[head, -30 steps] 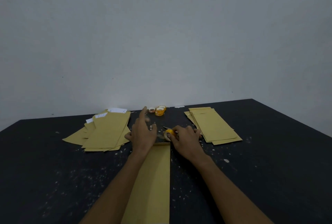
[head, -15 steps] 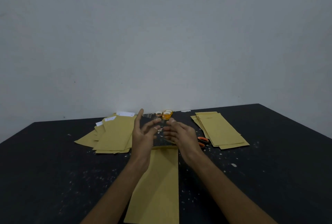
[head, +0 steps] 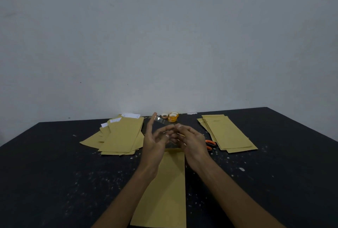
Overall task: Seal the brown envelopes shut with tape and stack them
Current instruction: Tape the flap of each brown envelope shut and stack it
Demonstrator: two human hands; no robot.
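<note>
Both hands are now up off the surface point(head: 54, 173): the left hand point(head: 155, 141) spreads its fingers, a clear tape strip point(head: 160, 119) on the index tip; the right hand point(head: 192, 140) seems to pinch it with curled fingers. Below lies the brown envelope point(head: 168, 182), awaiting sealing.

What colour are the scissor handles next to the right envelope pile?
Orange. The plastic scissor handles show best in the head view, just past the right hand.

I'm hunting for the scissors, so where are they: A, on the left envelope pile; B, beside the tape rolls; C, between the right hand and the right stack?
C: the orange-handled scissors peek out between the right hand and the right stack of envelopes.
</note>
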